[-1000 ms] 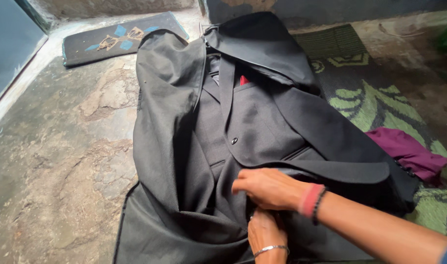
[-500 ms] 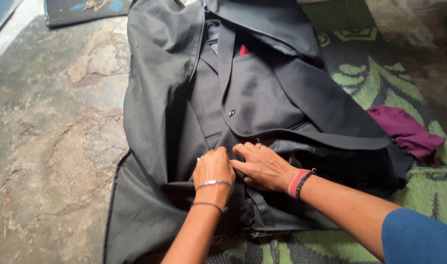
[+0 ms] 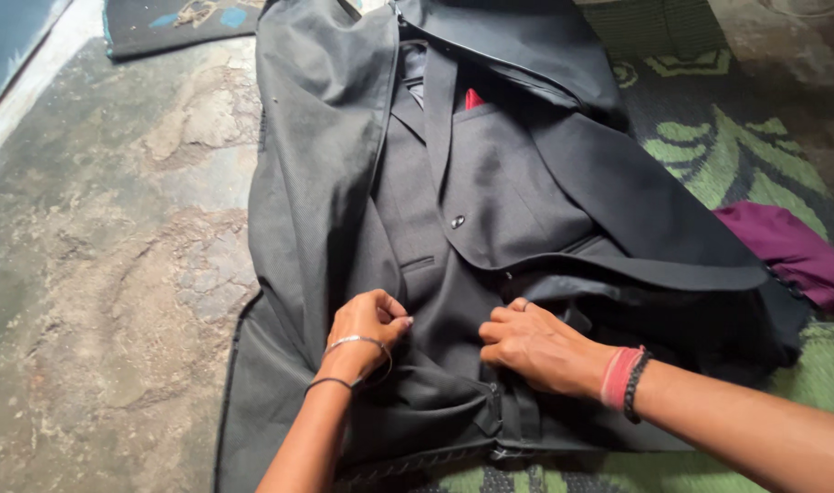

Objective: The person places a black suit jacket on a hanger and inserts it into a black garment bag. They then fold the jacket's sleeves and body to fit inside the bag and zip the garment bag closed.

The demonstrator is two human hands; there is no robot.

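A dark grey suit jacket (image 3: 490,183) with a red pocket square lies inside an open black garment cover (image 3: 316,173) spread on the floor. My left hand (image 3: 367,330) pinches the jacket's lower front fabric, fingers curled on the cloth. It wears thin bangles at the wrist. My right hand (image 3: 535,347) presses and grips the jacket hem a little to the right, beside the cover's zipper edge. It wears red and black wristbands. Both hands rest on the lower part of the jacket.
A worn stone floor (image 3: 97,274) lies to the left. A green patterned mat (image 3: 745,155) lies under the cover's right side. A purple cloth (image 3: 786,251) lies at the right edge. A dark doormat (image 3: 179,18) sits at the top left.
My left hand has come out from under the right arm and moved left onto the jacket front. The two hands have moved apart. The view has shifted closer.
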